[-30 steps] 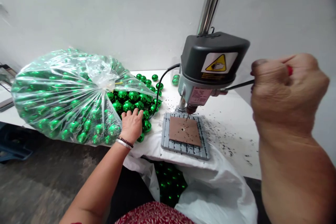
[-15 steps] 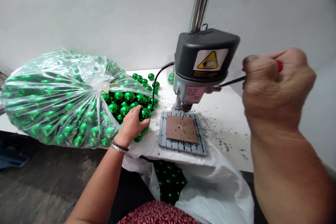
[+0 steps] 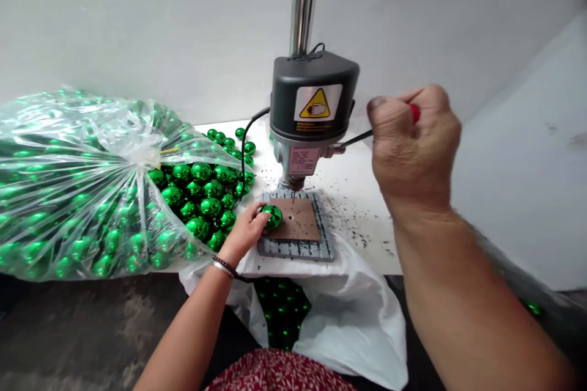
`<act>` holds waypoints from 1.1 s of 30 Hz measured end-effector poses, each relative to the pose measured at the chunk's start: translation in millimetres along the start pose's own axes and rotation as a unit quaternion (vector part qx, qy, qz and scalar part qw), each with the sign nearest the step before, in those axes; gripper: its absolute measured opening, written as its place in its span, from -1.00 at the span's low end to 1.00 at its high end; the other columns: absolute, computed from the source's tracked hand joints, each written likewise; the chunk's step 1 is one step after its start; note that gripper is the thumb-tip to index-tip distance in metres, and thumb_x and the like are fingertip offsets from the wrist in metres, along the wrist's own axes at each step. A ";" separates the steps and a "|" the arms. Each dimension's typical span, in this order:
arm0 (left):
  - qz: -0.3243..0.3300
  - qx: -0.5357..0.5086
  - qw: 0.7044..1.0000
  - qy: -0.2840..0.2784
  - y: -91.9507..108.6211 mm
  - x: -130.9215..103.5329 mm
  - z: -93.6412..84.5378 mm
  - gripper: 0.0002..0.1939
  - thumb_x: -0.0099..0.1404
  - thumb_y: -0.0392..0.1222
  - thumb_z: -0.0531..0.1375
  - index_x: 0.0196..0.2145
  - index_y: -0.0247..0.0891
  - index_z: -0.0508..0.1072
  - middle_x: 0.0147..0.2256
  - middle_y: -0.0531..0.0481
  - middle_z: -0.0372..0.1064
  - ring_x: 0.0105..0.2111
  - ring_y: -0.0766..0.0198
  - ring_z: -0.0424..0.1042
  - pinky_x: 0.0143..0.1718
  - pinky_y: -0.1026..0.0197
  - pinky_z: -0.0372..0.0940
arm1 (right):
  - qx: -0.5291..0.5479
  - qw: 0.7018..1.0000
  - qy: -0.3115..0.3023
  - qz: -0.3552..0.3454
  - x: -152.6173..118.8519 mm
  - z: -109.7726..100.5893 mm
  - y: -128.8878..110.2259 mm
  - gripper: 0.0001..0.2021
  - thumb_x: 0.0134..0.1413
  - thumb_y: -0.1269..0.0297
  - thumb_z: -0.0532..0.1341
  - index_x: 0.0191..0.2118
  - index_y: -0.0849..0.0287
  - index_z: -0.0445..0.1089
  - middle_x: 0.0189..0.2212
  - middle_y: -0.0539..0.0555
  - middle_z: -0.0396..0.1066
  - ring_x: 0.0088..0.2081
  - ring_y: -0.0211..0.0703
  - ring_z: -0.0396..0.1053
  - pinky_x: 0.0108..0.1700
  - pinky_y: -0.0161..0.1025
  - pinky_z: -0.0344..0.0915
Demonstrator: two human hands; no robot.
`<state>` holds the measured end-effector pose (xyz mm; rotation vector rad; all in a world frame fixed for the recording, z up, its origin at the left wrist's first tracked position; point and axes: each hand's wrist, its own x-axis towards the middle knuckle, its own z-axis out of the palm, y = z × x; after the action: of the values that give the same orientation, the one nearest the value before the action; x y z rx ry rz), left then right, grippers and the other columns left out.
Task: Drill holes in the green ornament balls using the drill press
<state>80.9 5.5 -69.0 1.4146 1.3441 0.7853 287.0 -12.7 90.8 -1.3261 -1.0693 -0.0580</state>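
Observation:
Between the thumb and fingers of my left hand is a shiny green ball, held over the left edge of a brown board. The board, with a small hole in it, lies on the slotted grey base of a small drill press. Its thin bit points down above the board, apart from the ball. My right hand is closed round the red knob of the press's feed lever.
A large clear plastic bag of green balls fills the left of the white table, with loose balls spilling from its mouth. Dark shavings lie round the base. Below the table edge, a white bag holds more green balls. A black cable runs behind.
My left hand has carried a green ball rightward from the pile to the board's edge. My right hand stays on the lever. The camera view has turned right.

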 end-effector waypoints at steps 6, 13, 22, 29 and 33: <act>0.173 0.227 0.959 0.003 -1.1 -0.2 1.5 -0.50 0.35 -0.19 0.12 0.23 -0.19 0.39 0.15 -0.22 0.36 0.13 0.05 0.37 0.24 -0.01 0.24 | 0.001 1.000 -0.003 -0.027 -0.9 -1.6 3.5 -0.75 0.19 0.19 0.19 -0.37 0.27 0.22 -0.54 -0.16 0.16 -0.49 -0.53 -0.01 -0.33 -0.41 0.10; 0.193 0.360 0.912 -0.026 10.6 2.8 12.4 -0.38 0.25 -0.16 0.28 0.25 -0.12 0.31 0.27 -0.22 0.20 0.10 -0.03 0.42 0.14 -0.05 0.33 | 0.002 1.000 -0.012 -0.003 -2.9 -3.4 -2.2 -0.75 0.18 0.22 0.21 -0.40 0.24 0.18 -0.56 -0.17 0.09 -0.49 -0.52 -0.02 -0.35 -0.43 0.08; 0.052 0.070 0.996 0.032 9.7 11.1 12.3 -0.46 0.24 -0.05 0.25 0.14 -0.29 0.39 -0.13 -0.11 0.49 -0.31 0.23 0.49 -0.25 0.21 0.39 | 0.012 1.000 -0.010 -0.003 -4.3 -4.3 -0.2 -0.77 0.16 0.23 0.22 -0.40 0.25 0.21 -0.57 -0.18 0.09 -0.50 -0.52 0.00 -0.35 -0.42 0.09; -0.054 -0.129 0.990 -0.014 20.5 16.4 11.6 -0.53 0.31 -0.08 0.18 0.14 -0.29 0.41 -0.24 -0.04 0.48 -0.54 0.44 0.40 -0.56 0.40 0.20 | 0.006 1.000 -0.016 -0.020 -4.3 -3.7 2.8 -0.76 0.19 0.20 0.18 -0.38 0.24 0.19 -0.55 -0.18 0.06 -0.49 -0.52 0.01 -0.30 -0.42 0.16; -0.022 -0.032 0.999 -0.013 21.7 18.4 15.9 -0.54 0.24 -0.07 0.23 0.07 -0.29 0.48 -0.40 0.05 0.44 -0.58 0.42 0.34 -0.55 0.37 0.21 | 0.006 0.999 -0.026 -0.031 -4.2 -4.5 3.1 -0.76 0.21 0.18 0.17 -0.37 0.23 0.18 -0.55 -0.18 0.05 -0.48 -0.52 0.03 -0.25 -0.40 0.21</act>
<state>105.9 22.2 -56.5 1.3375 1.3147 0.7726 289.1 -17.5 86.4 -1.2894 -1.1526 -0.0643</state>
